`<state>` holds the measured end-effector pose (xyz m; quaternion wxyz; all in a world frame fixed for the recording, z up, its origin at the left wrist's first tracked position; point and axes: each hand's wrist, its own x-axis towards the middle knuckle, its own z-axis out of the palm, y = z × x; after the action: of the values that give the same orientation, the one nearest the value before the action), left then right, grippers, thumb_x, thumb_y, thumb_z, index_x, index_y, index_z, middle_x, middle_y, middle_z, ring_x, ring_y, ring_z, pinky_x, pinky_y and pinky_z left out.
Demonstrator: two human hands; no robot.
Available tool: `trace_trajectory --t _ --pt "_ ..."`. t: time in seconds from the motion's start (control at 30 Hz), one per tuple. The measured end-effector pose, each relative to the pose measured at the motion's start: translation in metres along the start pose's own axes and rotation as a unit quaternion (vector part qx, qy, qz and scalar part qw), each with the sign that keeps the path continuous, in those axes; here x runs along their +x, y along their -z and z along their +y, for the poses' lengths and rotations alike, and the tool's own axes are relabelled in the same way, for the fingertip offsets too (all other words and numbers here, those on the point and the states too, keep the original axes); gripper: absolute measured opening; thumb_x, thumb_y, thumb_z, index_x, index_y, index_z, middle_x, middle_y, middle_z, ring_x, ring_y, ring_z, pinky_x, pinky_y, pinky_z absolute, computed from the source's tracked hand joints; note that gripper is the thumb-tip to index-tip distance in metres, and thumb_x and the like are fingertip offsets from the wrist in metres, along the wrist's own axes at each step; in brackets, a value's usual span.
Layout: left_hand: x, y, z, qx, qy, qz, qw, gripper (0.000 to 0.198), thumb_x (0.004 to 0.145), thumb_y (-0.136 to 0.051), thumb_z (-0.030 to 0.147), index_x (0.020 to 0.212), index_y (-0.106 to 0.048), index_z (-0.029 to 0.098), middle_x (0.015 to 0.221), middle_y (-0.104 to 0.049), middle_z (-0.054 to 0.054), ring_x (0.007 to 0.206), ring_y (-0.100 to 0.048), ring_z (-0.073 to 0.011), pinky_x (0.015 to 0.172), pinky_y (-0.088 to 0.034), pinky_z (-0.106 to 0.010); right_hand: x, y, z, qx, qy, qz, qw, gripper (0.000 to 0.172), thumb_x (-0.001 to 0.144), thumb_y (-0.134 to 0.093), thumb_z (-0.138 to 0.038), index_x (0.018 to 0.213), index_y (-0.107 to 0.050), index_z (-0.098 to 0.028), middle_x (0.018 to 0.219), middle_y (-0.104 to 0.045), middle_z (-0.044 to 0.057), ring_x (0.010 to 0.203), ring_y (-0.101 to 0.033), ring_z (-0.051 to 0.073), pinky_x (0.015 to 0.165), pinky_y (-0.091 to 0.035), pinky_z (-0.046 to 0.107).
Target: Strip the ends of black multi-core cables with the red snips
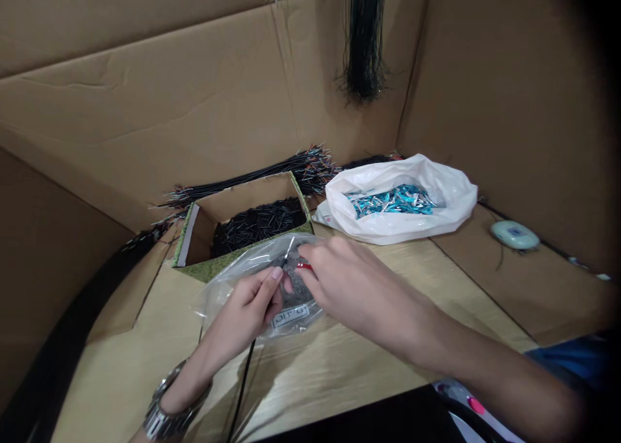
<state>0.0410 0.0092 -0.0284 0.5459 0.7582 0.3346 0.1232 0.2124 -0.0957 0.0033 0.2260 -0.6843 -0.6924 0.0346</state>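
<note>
At the green box (208, 268)'s edge, left grip (247, 307) pinches wire (245, 372), right grip (339, 281) clasps plastic bag (218, 301).

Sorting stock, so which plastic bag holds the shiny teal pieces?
The white plastic bag, right of the green-rimmed cardboard box; the clear plastic bag being held shows only dark contents.

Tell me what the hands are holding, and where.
The left hand grips a clear plastic bag by its side; what the right hand pinches is unclear.
</note>
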Motion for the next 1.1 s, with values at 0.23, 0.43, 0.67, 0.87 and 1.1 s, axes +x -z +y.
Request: trace_trajectory --t 0.23,0.43,0.67,0.87,1.1 --pt "-0.001 0.008 0.005 0.0 -0.02 0.027 0.999 0.044 0.102 -0.048 0.053 0.078 -0.058 0.018 0.051 -0.041 0.008 0.047 -0.034 -0.0084 0.044 -0.03 -0.017 0.006 -0.018 -0.004 -0.052 0.057 -0.067 0.995 0.019 0.09 -0.056 0.0 0.091 -0.07 -0.013 0.089 -0.073 0.01 0.08 -0.068 0.024 0.062 -0.038 0.033" --pt "-0.004 0.015 0.008 -0.075 -0.002 -0.003 0.997 0.042 0.103 -0.043 0.054 0.09 -0.059 0.018 0.052 -0.03 0.01 0.044 -0.018 -0.008 0.037 -0.02 -0.016 0.005 -0.006 0.007 -0.042 -0.011 -0.023 0.999 0.018 0.099 -0.05 -0.013 0.094 -0.067 -0.016 0.083 -0.073 0.007 0.07 -0.068 0.021 0.057 -0.033 0.032" --pt "-0.006 0.017 0.008 -0.136 -0.005 -0.025 0.99 0.042 0.101 -0.046 0.056 0.096 -0.063 0.017 0.058 -0.028 0.009 0.047 -0.018 -0.0077 0.04 -0.017 -0.016 0.004 0.018 0.008 0.009 -0.04 0.028 0.999 0.014 0.098 -0.055 -0.019 0.091 -0.067 -0.02 0.076 -0.07 0.002 0.064 -0.062 0.017 0.056 -0.032 0.031" --pt "-0.005 0.01 0.008 -0.081 -0.018 0.013 0.996 0.04 0.102 -0.046 0.054 0.093 -0.06 0.019 0.059 -0.03 0.009 0.047 -0.023 -0.0083 0.041 -0.023 -0.017 -0.002 0.015 0.0 -0.006 0.004 0.018 1.0 0.018 0.098 -0.052 -0.015 0.096 -0.069 -0.021 0.085 -0.072 0.005 0.074 -0.064 0.02 0.065 -0.042 0.031" --pt "-0.007 -0.002 0.011 0.015 -0.035 0.028 0.999 0.054 0.103 -0.043 0.055 0.061 -0.037 0.021 0.054 -0.035 0.007 0.047 -0.032 -0.0089 0.044 -0.027 -0.021 -0.018 0.005 -0.008 0.0 0.0 0.071 0.997 0.035 0.1 -0.048 -0.018 0.132 -0.062 -0.022 0.11 -0.073 0.012 0.094 -0.069 0.027 0.076 -0.051 0.036"
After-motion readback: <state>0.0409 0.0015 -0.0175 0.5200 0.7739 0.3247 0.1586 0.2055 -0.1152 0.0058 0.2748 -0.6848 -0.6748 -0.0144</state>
